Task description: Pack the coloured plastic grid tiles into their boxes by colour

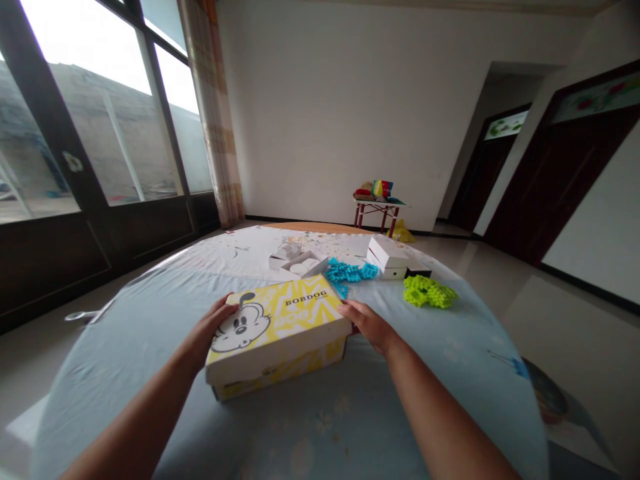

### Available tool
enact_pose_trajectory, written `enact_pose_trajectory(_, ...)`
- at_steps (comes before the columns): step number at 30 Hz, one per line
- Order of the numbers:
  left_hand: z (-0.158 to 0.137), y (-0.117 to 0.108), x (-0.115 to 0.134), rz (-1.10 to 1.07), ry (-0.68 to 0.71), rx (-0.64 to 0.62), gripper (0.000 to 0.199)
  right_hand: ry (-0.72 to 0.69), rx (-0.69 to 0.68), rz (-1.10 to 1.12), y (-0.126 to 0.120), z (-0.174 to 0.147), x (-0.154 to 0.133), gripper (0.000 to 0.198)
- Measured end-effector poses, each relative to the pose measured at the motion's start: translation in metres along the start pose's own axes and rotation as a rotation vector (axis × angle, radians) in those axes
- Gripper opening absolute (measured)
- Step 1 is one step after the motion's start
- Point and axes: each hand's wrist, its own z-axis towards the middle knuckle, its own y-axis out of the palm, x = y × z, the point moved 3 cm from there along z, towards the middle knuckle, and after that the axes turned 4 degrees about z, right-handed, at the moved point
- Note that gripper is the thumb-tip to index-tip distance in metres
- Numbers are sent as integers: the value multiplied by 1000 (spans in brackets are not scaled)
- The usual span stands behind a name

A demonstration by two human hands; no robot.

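A yellow and white shoebox marked BOBDOG, with a cartoon dog on its lid, sits at the near middle of the table. My left hand grips its left end, thumb over the lid's edge. At the right end, my right hand holds the box with the thumb on top and fingers against the side. The lid is on, a little uneven along the front, so the inside is hidden. Just behind the box lies a bright blue bumpy piece, partly covered by it.
Behind are an open white box with white contents, another white box, a small black box and a lime-green bumpy piece. All rest on the round table's pale blue cloth. A small side table stands by the wall.
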Motion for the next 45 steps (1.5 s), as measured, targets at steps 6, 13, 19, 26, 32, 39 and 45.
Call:
enact_pose_trajectory(6, 8, -4, 0, -1, -65, 13, 59, 12, -105, -107, -4, -4, -9, 42)
enact_pose_trajectory(13, 5, 2, 6, 49, -83, -30, 59, 27, -228, -201, -15, -11, -17, 62)
enact_pose_trajectory(19, 6, 6, 11, 72, -67, -40, 56, 65, -200, -106, -13, -12, -16, 83)
enact_pose_trajectory(26, 10, 10, 26, 76, 15, -19, 52, -35, -177, -78, -11, -13, -21, 77)
enact_pose_trajectory(32, 18, 13, 25, 104, -52, -15, 46, 48, -235, -135, -18, -12, -12, 76)
enact_pose_trajectory(39, 19, 9, 18, 116, -89, -22, 49, 52, -299, -162, -14, -15, -18, 75)
enact_pose_trajectory(45, 19, 9, 17, 143, -106, -53, 56, 71, -327, -172, -14, -19, -19, 74)
